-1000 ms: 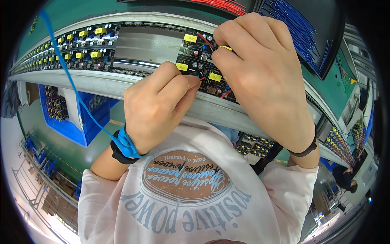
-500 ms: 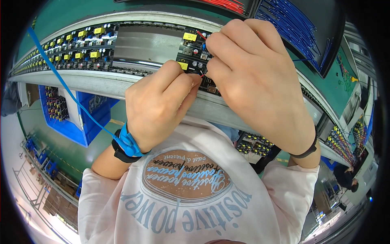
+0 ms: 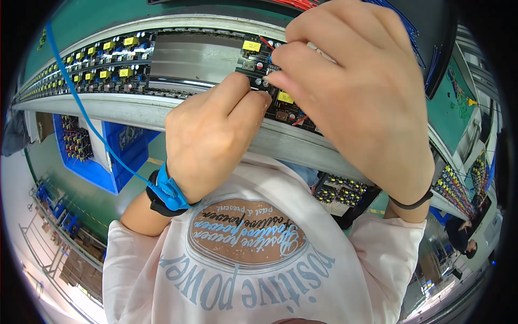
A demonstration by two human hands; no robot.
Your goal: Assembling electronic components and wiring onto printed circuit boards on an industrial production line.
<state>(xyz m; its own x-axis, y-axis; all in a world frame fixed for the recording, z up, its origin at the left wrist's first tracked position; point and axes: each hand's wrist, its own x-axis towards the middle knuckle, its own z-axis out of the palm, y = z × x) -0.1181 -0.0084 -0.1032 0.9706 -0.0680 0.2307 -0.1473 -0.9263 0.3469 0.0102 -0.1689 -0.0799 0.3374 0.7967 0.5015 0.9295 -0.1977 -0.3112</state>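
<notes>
My left hand (image 3: 213, 127), with a blue wrist strap (image 3: 170, 193), rests its fingertips on the near row of black circuit boards (image 3: 281, 112). Its thumb and fingers are pressed together, and what they pinch is hidden. My right hand (image 3: 361, 89) is over the boards just to the right, slightly blurred, its fingers bent and its thumb tip apart from the index finger. I make out nothing between them. One red wire (image 3: 265, 41) sticks up from the far board (image 3: 249, 56) beside the right fingers. Another red wire (image 3: 300, 120) lies at the near board below the right hand.
Boards with yellow parts (image 3: 102, 74) run leftward in two rows along the metal rail (image 3: 135, 112). Behind the right hand are trays of red wires (image 3: 297, 4) and blue wires (image 3: 413, 38). A blue bin (image 3: 102, 175) stands below left. A blue cord (image 3: 81, 102) runs to my wrist strap.
My right hand has lifted from the boards and moved up and right, uncovering a yellow part and a red wire. My left hand stays nearly in place; the red tip at its fingers no longer shows.
</notes>
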